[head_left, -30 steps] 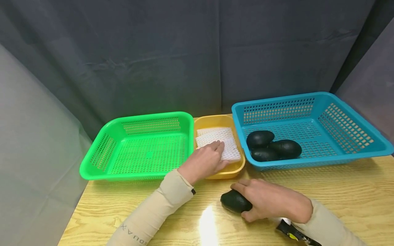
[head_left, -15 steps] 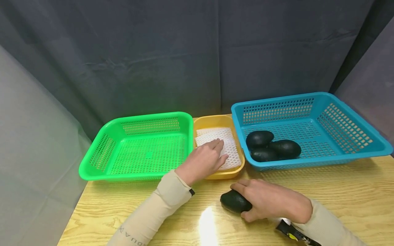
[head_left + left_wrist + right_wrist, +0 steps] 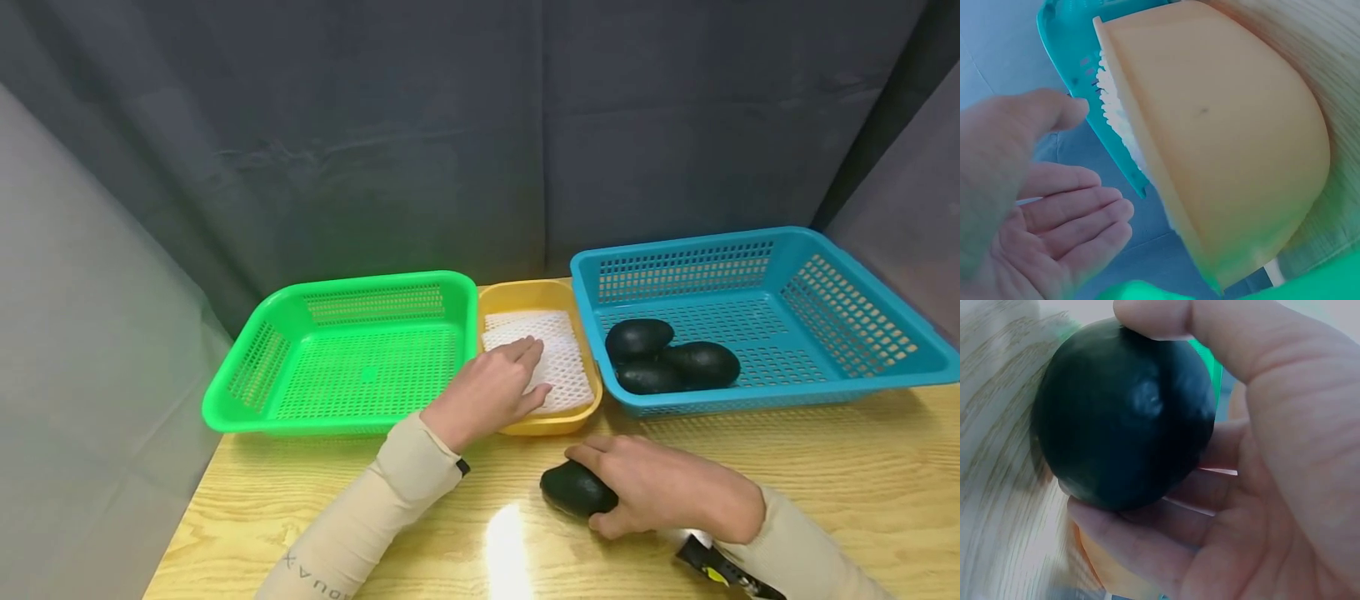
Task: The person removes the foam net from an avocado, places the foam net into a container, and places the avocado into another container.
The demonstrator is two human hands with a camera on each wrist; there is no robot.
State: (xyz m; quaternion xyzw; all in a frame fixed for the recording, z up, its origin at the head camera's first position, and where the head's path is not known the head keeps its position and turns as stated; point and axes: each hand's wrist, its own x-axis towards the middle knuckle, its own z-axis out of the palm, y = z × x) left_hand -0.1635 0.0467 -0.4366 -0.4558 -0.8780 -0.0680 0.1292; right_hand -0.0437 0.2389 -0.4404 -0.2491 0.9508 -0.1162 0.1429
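My right hand point(image 3: 641, 487) grips a dark green avocado point(image 3: 577, 489) on the wooden table, thumb on one side and fingers on the other. In the right wrist view the avocado point(image 3: 1129, 419) shows its rounded end between thumb and curled fingers. My left hand point(image 3: 487, 389) is above the near left part of a yellow bin point(image 3: 551, 425), over white foam netting point(image 3: 562, 367) stacked inside. Its thumb stands apart from the fingers. In the left wrist view the left hand point(image 3: 1054, 206) has nothing in its palm, and the netting point(image 3: 1116, 122) shows above the bin's rim.
A green basket point(image 3: 341, 425) with a mesh floor stands left of the bin. To the right is a blue basket point(image 3: 750, 390) with three avocados point(image 3: 701, 365) in its near left corner. A dark curtain point(image 3: 360, 142) hangs behind.
My left thumb has come away from the near edge of the foam netting, which now lies flatter. The left hand has drawn slightly left. My right hand keeps its grip on the avocado.
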